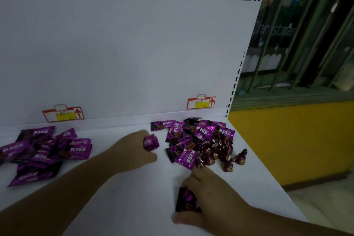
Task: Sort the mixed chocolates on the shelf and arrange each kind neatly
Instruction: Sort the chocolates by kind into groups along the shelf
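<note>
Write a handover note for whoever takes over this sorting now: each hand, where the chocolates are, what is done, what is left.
Left hand grips one purple packet beside the mixed pile.
Right hand holds a dark packet near the shelf front.
Done: a heap of flat packets lies at left, not neat.
Left: the mixed pile holds both flat and cone sweets; separate them, then tidy each kind.

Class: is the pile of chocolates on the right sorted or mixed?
Mixed: flat purple packets lie among small twisted foil sweets.
</note>
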